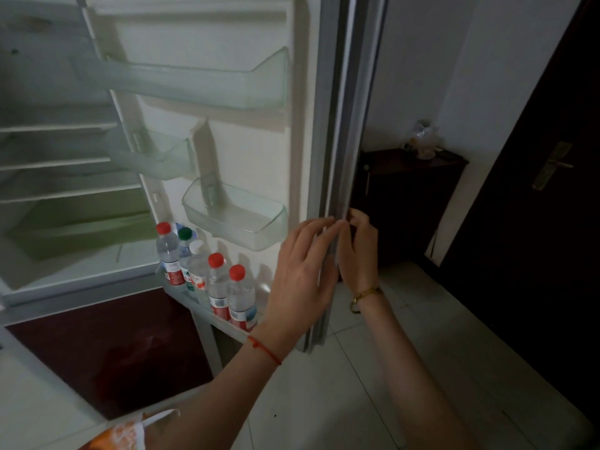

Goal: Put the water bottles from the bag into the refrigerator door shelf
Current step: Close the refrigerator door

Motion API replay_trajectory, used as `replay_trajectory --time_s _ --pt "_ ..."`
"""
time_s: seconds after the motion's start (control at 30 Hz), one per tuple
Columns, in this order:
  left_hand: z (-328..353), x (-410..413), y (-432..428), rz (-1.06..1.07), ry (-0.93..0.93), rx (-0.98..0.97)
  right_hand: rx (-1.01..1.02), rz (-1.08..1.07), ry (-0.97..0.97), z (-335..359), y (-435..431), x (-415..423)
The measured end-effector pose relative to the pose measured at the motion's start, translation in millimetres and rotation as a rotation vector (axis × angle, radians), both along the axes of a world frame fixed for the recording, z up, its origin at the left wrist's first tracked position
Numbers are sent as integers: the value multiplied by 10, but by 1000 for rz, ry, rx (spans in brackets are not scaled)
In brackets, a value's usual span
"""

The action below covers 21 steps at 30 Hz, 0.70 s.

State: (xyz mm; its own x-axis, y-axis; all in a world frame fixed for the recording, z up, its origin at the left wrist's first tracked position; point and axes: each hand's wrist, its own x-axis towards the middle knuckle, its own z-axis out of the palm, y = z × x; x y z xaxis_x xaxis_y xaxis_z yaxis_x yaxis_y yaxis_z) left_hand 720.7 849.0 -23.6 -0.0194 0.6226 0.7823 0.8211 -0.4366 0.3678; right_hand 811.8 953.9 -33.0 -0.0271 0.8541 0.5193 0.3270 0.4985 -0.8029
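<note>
Five water bottles (pixel 241 295) stand upright in a row in the bottom door shelf (pixel 207 315) of the open refrigerator door (pixel 259 151), lower centre of the frame. The left hand (pixel 302 271) rests with relaxed, nearly straight fingers against the door's edge at centre right. Just beside it, the right hand (pixel 358 251) curls its fingers round that same edge from the outer side. An orange bag (pixel 130 430) shows at the bottom left.
</note>
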Motion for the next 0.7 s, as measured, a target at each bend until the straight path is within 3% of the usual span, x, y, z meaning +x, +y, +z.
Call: replay_trajectory --time_s 0.13,0.3,0.7 --pt "-34 -50 -168 39 -10 30 45 4 -38 -138 -347 -25" --pt "-72 -151 -404 131 -32 80 111 29 104 -173 -621 -124" --pt "-142 -672 -1199 280 -66 139 245 316 171 -88 -1331 -802"
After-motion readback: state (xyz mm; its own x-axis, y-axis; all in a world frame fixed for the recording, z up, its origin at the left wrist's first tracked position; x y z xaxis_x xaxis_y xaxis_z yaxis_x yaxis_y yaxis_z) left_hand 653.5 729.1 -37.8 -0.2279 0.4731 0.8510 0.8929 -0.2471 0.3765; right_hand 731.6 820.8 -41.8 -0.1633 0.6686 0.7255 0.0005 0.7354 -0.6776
